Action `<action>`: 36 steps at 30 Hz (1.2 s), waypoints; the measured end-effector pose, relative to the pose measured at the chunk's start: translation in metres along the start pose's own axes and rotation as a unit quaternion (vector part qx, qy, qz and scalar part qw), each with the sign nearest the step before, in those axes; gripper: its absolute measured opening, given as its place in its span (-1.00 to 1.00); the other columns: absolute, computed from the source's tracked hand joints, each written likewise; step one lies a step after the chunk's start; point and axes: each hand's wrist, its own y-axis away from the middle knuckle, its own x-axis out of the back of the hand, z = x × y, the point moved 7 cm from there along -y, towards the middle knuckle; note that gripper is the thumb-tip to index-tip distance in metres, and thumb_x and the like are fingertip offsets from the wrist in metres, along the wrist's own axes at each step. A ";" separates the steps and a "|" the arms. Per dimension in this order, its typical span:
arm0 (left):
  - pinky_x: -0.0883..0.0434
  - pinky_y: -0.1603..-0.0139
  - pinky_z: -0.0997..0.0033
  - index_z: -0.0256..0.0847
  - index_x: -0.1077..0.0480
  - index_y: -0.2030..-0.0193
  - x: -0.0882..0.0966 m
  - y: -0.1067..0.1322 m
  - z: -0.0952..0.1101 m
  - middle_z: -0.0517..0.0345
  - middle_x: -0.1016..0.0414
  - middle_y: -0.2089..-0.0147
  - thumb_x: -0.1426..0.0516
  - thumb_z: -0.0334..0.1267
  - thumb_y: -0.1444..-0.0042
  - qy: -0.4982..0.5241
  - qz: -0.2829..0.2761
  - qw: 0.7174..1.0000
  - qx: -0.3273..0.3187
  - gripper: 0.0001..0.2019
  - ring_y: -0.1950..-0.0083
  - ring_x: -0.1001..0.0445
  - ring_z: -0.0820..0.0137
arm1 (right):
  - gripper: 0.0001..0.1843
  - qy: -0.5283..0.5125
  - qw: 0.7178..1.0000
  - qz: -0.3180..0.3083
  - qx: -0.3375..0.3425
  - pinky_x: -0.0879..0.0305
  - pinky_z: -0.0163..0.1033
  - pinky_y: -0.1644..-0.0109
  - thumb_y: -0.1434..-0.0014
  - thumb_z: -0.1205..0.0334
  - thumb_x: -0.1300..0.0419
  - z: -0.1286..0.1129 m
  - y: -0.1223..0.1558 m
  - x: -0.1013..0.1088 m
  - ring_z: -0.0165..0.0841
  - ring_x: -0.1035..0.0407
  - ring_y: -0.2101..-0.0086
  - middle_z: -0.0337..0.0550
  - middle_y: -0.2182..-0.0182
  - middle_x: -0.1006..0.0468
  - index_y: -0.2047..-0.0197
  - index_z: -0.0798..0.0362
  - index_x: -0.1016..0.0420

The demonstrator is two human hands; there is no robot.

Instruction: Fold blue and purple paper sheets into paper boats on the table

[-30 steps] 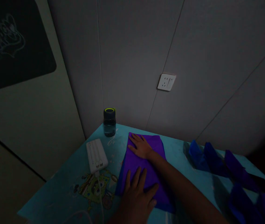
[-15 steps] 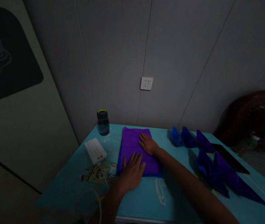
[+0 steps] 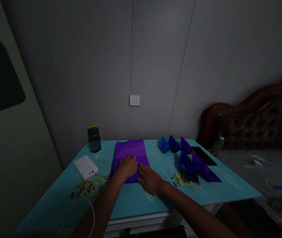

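Observation:
Purple paper lies flat on the blue table, with a darker blue edge showing along its left side and bottom. On the middle of the sheet rests my left hand, palm down with fingers stretched out. My right hand lies at the lower right of the paper; its outstretched fingertips touch the sheet and the palm is over the tabletop. Folded paper boats stand to the right: a light blue one, dark blue ones and purple ones.
A dark water bottle stands at the back left, near a white power bank with a cable. A black flat tablet-like object lies behind the boats. Right of the table are a bed headboard and a plastic bottle.
The view has swung right. My right hand has come down from the paper's upper right to its lower right edge, while my left hand has moved farther up onto the sheet.

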 end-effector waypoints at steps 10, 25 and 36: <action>0.22 -0.32 -0.25 0.03 0.00 -0.39 -0.040 -0.064 -0.022 -0.01 0.12 -0.46 0.26 0.15 -0.25 -0.055 0.018 0.998 -0.011 -0.39 -0.45 0.16 -0.02 | -0.25 -0.062 0.998 -0.028 0.009 0.18 0.08 -0.39 -0.34 -0.08 0.19 -0.020 0.032 0.002 -0.05 0.23 -0.34 0.24 -0.36 0.15 -0.39 0.32 0.11; 0.17 -0.34 -0.21 0.05 -0.03 -0.38 -0.053 -0.093 -0.020 0.06 0.08 -0.45 0.22 0.16 -0.25 -0.068 0.021 0.994 -0.078 -0.40 -0.44 0.09 0.04 | -0.18 -0.082 0.996 0.004 -0.034 0.21 0.09 -0.38 -0.33 -0.17 0.24 -0.036 0.038 0.007 -0.04 0.21 -0.34 0.29 -0.35 0.10 -0.37 0.36 0.07; -0.06 -0.30 -0.06 -0.21 -0.31 -0.21 -0.040 -0.079 -0.012 -0.10 -0.27 -0.30 0.10 -0.12 -0.27 -0.046 0.139 0.985 -0.088 -0.55 -0.33 -0.18 0.08 | -0.61 0.196 0.916 0.170 -0.307 -0.13 0.04 -0.21 -0.26 0.22 -0.08 0.055 0.126 0.120 0.01 -0.15 -0.21 0.23 -0.21 -0.28 -0.10 0.19 -0.43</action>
